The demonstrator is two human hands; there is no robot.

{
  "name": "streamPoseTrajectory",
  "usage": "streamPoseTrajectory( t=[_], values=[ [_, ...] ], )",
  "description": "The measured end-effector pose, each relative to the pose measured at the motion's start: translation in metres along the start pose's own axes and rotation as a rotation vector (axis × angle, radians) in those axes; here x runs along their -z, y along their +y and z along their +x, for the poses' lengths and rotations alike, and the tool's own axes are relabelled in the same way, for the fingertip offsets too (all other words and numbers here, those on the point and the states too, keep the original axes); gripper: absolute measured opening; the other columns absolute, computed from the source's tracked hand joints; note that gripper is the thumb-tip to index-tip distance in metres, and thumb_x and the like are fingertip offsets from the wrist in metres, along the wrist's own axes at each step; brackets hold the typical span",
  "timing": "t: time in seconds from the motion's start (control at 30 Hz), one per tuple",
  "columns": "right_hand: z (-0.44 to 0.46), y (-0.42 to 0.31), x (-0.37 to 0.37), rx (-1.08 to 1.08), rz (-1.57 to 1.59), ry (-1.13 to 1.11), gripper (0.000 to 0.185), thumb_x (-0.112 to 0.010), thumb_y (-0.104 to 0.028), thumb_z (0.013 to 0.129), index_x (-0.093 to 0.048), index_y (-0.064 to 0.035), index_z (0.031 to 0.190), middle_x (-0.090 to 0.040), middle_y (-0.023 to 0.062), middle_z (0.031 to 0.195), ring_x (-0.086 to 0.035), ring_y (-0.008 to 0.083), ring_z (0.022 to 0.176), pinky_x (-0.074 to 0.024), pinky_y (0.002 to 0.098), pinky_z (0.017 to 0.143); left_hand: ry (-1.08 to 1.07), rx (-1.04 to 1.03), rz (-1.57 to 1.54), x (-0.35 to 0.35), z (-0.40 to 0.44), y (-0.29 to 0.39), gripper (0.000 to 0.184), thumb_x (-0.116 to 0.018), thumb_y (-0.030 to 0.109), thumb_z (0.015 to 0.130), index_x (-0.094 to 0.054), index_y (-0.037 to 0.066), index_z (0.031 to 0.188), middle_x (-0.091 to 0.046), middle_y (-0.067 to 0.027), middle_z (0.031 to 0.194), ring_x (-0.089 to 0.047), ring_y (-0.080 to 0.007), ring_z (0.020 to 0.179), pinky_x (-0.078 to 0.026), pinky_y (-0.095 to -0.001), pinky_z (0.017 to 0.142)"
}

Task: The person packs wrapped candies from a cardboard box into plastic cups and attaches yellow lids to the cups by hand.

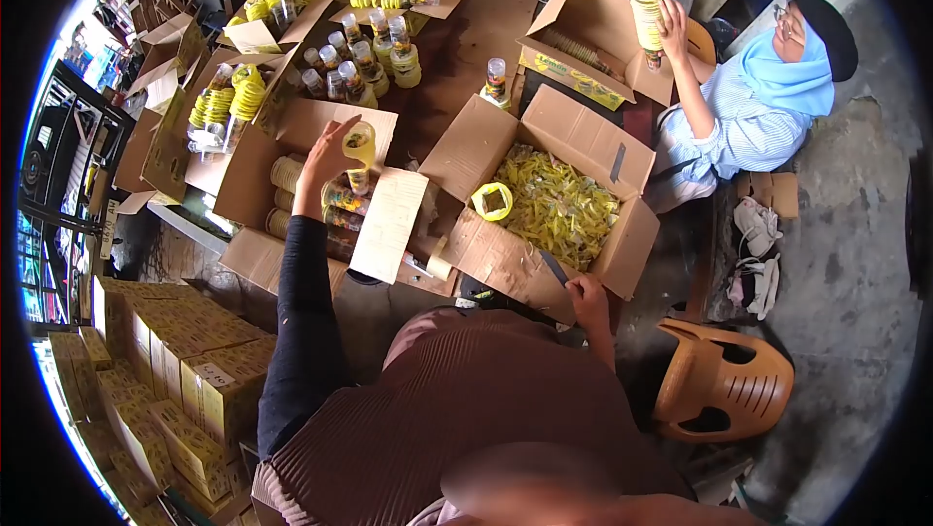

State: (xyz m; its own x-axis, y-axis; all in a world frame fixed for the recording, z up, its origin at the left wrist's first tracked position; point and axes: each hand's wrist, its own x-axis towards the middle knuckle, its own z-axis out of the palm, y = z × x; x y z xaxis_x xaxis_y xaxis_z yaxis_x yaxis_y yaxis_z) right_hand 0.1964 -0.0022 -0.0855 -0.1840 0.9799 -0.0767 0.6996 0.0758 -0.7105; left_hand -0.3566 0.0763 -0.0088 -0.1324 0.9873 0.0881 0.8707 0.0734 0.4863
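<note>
My left hand (326,157) is raised over an open carton at the left, its fingers curled round a clear, yellow-tinted plastic cup (360,144). Directly beneath this cup shows another printed cup (359,181). My right hand (589,300) is closed at the near flap of the middle carton (505,259). A dark narrow strip (554,268) meets its fingertips; whether it is a flat tool or a slot in the cardboard, I cannot tell. Small yellow sachets (559,200) fill that carton. A yellow-rimmed cup (492,201) sits at its left edge.
Across the table a co-worker (777,88) holds up a stack of cups (646,16) beside another open carton (583,20). Several filled cups (360,64) stand at the back left. Yellow cartons (185,351) are piled at lower left. An orange plastic chair (724,380) is at my right.
</note>
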Motion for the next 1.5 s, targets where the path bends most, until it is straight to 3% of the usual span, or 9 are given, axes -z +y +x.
streamPoseTrajectory(
  t=[0.33,0.53,0.7,0.97,1.03,1.1,1.17,1.37,1.5],
  values=[
    [-0.023,0.011,-0.002,-0.054,-0.004,0.021,0.015,-0.064,-0.016,0.086,-0.061,-0.0017,0.088,-0.06,0.0162,0.085,-0.061,0.0324,0.077,-0.048,0.0396,0.068,0.03,-0.049,-0.165,-0.036,0.012,-0.037,0.112,-0.088,0.029,0.057,-0.025,0.015,0.148,-0.054,-0.0211,0.128,-0.054,-0.0346,0.117,-0.044,-0.0411,0.098],
    [-0.034,0.009,-0.003,-0.06,0.003,0.06,0.014,-0.064,-0.015,0.085,-0.061,-0.0015,0.087,-0.06,0.0157,0.086,-0.061,0.0327,0.078,-0.0481,0.04,0.069,0.1,0.197,-0.357,-0.023,-0.004,-0.048,0.1,-0.083,0.043,0.067,-0.031,0.01,0.146,-0.057,-0.0211,0.125,-0.062,-0.03,0.107,-0.052,-0.04,0.086],
    [-0.042,0.011,-0.008,-0.052,-0.001,0.083,0.014,-0.064,-0.015,0.085,-0.061,-0.0015,0.088,-0.06,0.0163,0.087,-0.061,0.0353,0.08,-0.0474,0.0405,0.069,0.181,0.15,-0.353,-0.022,-0.027,-0.035,0.061,-0.073,0.031,0.082,-0.049,0.005,0.132,-0.059,-0.0198,0.122,-0.064,-0.0291,0.103,-0.053,-0.0377,0.083],
    [-0.047,0.011,-0.007,0.03,-0.018,0.017,0.014,-0.063,-0.017,0.085,-0.062,-0.0025,0.088,-0.061,0.0162,0.088,-0.061,0.0357,0.084,-0.0475,0.0411,0.072,0.494,0.065,-0.337,-0.071,-0.064,0.036,0.032,-0.068,0.002,0.082,-0.061,0.001,0.114,-0.062,-0.0121,0.105,-0.065,-0.0207,0.092,-0.055,-0.0303,0.08],
    [-0.041,0.01,-0.002,0.068,-0.024,-0.014,0.014,-0.063,-0.017,0.085,-0.062,-0.0029,0.088,-0.061,0.016,0.089,-0.061,0.0355,0.084,-0.0476,0.0412,0.072,0.533,-0.068,-0.632,-0.12,-0.058,0.042,0.032,-0.069,0.001,0.08,-0.062,0.002,0.112,-0.064,-0.0121,0.103,-0.064,-0.0186,0.088,-0.054,-0.0304,0.078],
    [-0.034,0.009,0.004,0.092,-0.003,-0.053,0.013,-0.063,-0.016,0.085,-0.062,-0.0034,0.088,-0.062,0.0159,0.089,-0.061,0.0354,0.085,-0.0479,0.0411,0.072,0.345,0.016,-0.305,-0.084,-0.082,0.147,0.025,-0.07,0.012,0.079,-0.066,0.001,0.101,-0.066,-0.0141,0.094,-0.064,-0.0256,0.087,-0.052,-0.0363,0.075],
    [-0.027,0.012,0.011,0.151,-0.017,-0.04,0.013,-0.063,-0.016,0.085,-0.062,-0.0032,0.088,-0.062,0.016,0.089,-0.061,0.0352,0.085,-0.0479,0.0411,0.072,0.293,-0.2,-0.307,-0.156,-0.066,0.146,0.024,-0.068,0.01,0.078,-0.067,0.001,0.1,-0.065,-0.0148,0.097,-0.06,-0.0337,0.095,-0.048,-0.0392,0.087],
    [-0.049,0.023,0.032,0.247,-0.022,0.063,0.014,-0.067,-0.012,0.082,-0.061,0.0007,0.083,-0.062,0.0169,0.082,-0.061,0.0332,0.078,-0.0471,0.0386,0.07,0.053,-0.073,0.047,-0.227,-0.058,0.189,0.037,-0.071,0.023,0.071,-0.064,0.013,0.106,-0.06,-0.0075,0.112,-0.05,-0.0299,0.109,-0.041,-0.0469,0.087],
    [-0.09,0.051,0.052,0.133,-0.029,0.046,0.017,-0.066,-0.015,0.083,-0.061,0.0009,0.082,-0.06,0.0169,0.082,-0.06,0.0332,0.076,-0.0463,0.0396,0.068,0.168,-0.118,0.149,-0.252,-0.056,0.181,0.025,-0.069,0.022,0.07,-0.07,0.015,0.094,-0.066,0.0006,0.11,-0.052,-0.0234,0.107,-0.037,-0.0439,0.088]
  ],
)
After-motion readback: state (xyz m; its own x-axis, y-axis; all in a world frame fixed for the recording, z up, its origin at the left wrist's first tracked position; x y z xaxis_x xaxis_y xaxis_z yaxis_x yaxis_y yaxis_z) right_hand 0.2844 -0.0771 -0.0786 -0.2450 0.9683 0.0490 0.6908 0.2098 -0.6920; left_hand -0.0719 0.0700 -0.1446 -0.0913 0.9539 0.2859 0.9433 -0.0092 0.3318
